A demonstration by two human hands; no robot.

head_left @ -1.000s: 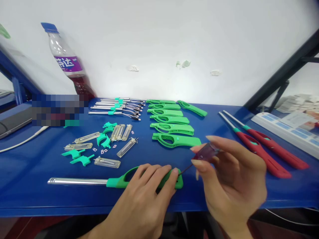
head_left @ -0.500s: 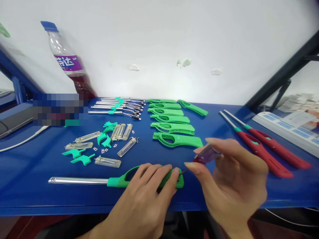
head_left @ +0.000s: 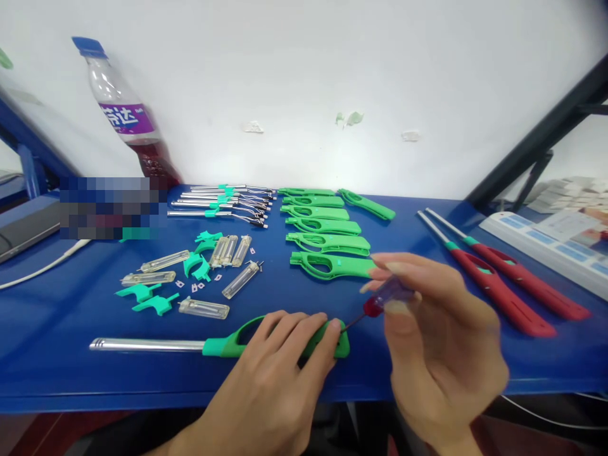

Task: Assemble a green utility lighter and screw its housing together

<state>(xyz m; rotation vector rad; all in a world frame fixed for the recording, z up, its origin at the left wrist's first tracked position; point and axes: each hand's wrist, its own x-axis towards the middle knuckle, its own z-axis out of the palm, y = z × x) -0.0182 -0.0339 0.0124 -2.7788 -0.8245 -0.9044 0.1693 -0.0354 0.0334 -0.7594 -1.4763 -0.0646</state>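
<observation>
A green lighter with a long silver tube (head_left: 147, 345) lies flat near the table's front edge. Over its green handle rests my left hand (head_left: 280, 373), its fingers pressing the handle down on the table. My right hand (head_left: 437, 335) is closed on a small screwdriver (head_left: 387, 296) with a clear and red handle, pinched between thumb and fingers. The screwdriver's thin shaft slants down to the handle's right end, beside my left index fingertip. The exact spot its tip touches is hidden.
Green handle shells (head_left: 332, 244) lie in a column behind. Clear fuel tanks (head_left: 204, 308), teal triggers (head_left: 156, 304) and silver tubes with wires (head_left: 190, 214) are at left. Two red lighters (head_left: 503, 288) and a power strip (head_left: 541, 244) are at right. A bottle (head_left: 126, 117) leans against the wall.
My right thumb and fingers have shifted along the screwdriver, and more of its shaft shows. My left hand stays on the green lighter. The view has shifted slightly.
</observation>
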